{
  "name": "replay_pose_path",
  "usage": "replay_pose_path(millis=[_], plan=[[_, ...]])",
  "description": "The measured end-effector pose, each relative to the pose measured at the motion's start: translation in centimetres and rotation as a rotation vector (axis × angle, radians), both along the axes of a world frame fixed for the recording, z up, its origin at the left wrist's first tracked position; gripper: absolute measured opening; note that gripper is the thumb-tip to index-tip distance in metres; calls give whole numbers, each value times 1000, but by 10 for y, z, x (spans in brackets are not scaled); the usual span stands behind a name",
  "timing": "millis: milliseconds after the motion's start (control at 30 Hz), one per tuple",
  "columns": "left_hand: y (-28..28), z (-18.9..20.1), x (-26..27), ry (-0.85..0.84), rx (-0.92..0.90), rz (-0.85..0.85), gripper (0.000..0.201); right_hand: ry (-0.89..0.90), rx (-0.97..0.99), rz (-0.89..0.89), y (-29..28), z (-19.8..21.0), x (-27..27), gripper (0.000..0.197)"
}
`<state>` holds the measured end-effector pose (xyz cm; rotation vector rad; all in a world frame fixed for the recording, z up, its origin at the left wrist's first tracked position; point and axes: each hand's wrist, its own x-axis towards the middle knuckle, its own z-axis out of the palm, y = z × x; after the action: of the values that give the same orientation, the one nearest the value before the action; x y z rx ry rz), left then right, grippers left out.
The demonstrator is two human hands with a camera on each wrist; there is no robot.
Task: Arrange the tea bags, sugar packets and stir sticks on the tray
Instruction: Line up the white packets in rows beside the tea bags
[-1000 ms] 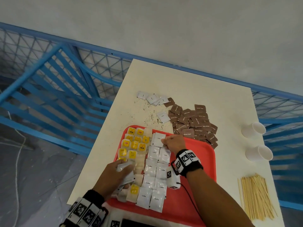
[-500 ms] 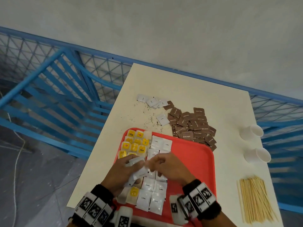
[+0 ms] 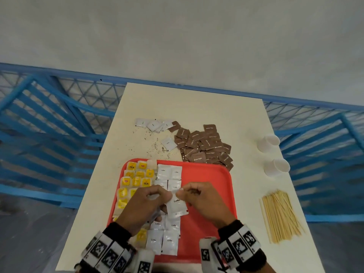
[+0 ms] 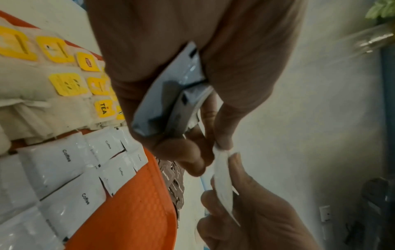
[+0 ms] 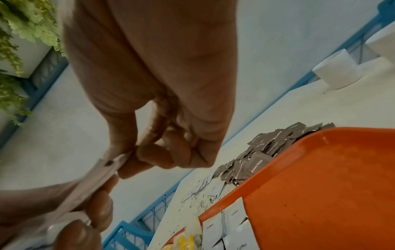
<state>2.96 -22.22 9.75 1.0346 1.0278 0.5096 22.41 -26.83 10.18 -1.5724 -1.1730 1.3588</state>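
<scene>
Head view: red tray (image 3: 208, 180) on table (image 3: 197, 107); L hand (image 3: 143, 205) & R hand (image 3: 204, 201) both pinch one white coffee sachet (image 3: 176, 206) above tray; brown sugar packets (image 3: 204, 144) beyond, stir sticks (image 3: 279, 215) right. L wrist view: L hand (image 4: 171, 81) also clamps spare sachets (image 4: 169, 104); tea bags (image 4: 70, 81) w/ yellow tags in tray. R wrist view: R hand (image 5: 162, 101) thumb + forefinger nip sachet top edge.

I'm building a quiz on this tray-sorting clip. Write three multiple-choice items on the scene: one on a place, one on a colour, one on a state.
1. Where do the stir sticks lie?
A. on the tray
B. on the table, right of the tray
C. in a cup

2. What colour are the packets in the heap beyond the tray?
A. brown
B. green
C. blue

3. What is the right hand doing?
A. lying flat
B. pinching a white Coffee packet
C. gripping a cup

Key: B, the sticks lie on the bare tabletop; A, the heap is brown; B, its fingertips pinch the packet's top edge.
</scene>
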Motion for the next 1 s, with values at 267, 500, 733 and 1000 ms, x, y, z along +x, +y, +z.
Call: replay_pose_path(millis=[267,500,733,1000], plan=[[-1,-3,5,108,34,93,28,73,-61,-65,-7,-14,-6,21],[-3,-21,-20,111,-92,211,32,-120,-188,-207,33,-52,10,18],[-9,-30,-53,180,-141,222,31,-194,-302,-279,94,-101,26,19],[-7,-30,-65,156,-183,220,30,-317,-319,-283,104,-117,23,17]])
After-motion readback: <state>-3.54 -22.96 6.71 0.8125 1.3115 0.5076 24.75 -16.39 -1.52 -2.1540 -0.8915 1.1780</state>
